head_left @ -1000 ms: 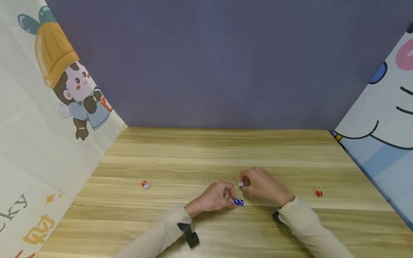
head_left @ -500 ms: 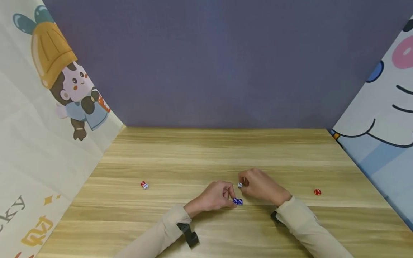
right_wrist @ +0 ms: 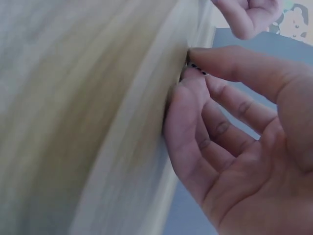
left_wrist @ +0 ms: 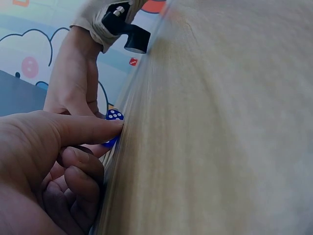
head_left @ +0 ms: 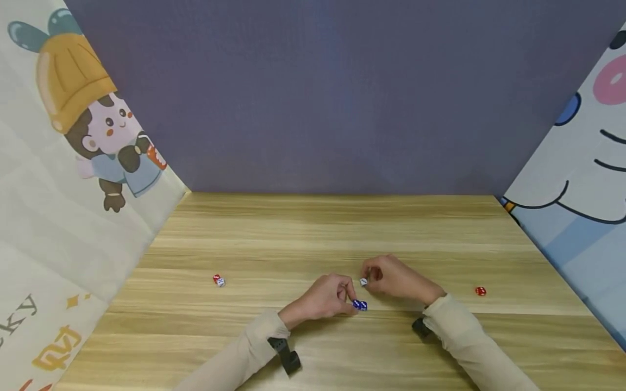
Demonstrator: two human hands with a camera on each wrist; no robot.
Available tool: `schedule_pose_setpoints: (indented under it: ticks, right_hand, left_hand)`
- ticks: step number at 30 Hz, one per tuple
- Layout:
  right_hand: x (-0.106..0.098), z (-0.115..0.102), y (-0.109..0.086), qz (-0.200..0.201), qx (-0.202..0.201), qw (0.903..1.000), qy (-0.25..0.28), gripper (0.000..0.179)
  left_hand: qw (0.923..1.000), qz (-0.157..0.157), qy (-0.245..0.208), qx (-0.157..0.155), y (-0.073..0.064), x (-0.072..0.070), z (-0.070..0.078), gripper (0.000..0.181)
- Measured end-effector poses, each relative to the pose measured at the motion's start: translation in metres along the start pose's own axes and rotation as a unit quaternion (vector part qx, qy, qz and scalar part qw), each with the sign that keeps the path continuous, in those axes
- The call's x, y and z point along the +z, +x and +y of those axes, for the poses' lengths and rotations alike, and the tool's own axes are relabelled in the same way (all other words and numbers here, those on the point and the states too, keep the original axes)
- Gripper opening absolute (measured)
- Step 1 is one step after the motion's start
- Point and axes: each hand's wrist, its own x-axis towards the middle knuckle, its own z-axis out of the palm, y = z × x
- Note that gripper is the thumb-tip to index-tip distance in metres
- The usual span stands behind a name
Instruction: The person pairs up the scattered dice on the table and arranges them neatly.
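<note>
A: Head view. What's held, and where?
B: Two blue dice (head_left: 360, 305) are seen side by side, apparently touching, low over or on the tabletop (head_left: 293, 228). The left one is pinched at its outer end by the left hand (head_left: 325, 297). A white die (head_left: 363, 282) is pinched in the fingertips of the right hand (head_left: 398, 278), near the pair but apart from it. Whether it is lifted can't be told.
A: Anything else out there?
B: A red die (head_left: 216, 278) and a second white die (head_left: 221, 282) are left close together, well off to the left. A red piece (head_left: 481, 291) is seen well off to the right; one die or two can't be told.
A: Left wrist?
B: Narrow grip confirmed. Blue is partly covered by a straight digit; the other fingers are tucked in. White die not made out.
A: Right wrist?
B: Narrow too. Only a sliver of dotted white face is shown between the fingertips. Tabletop contact can't be judged.
A: Step in hand?
B: Judged as positioning: blue pair steadied, white die lined up close by.
A: Next move calls for?
B: Fine alignment and a soft touch, probably, with the pair kept braced so it isn't knocked apart.
</note>
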Motion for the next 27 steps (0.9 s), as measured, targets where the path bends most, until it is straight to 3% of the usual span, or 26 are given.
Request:
schedule_pose_setpoints:
  ticks: [4,12,18,27]
  right_hand:
    - [-0.001,0.004,-0.001,-0.013,0.007,0.9989,0.046,0.007]
    - [-0.002,0.006,0.000,-0.007,0.016,0.9983,0.055,0.006]
    - [-0.014,0.015,0.007,-0.016,0.013,0.9979,0.061,0.007]
    - [-0.029,0.028,0.012,-0.025,0.014,0.9971,0.070,0.007]
  left_hand:
    - [1.0000,0.000,-0.001,-0.001,0.000,0.000,-0.001,0.020]
    - [1.0000,0.001,0.001,-0.002,-0.001,0.000,0.000,0.020]
    - [0.9999,0.007,-0.008,-0.011,0.011,-0.001,0.005,0.023]
    - [0.9973,-0.035,-0.057,-0.029,0.017,-0.016,0.015,0.032]
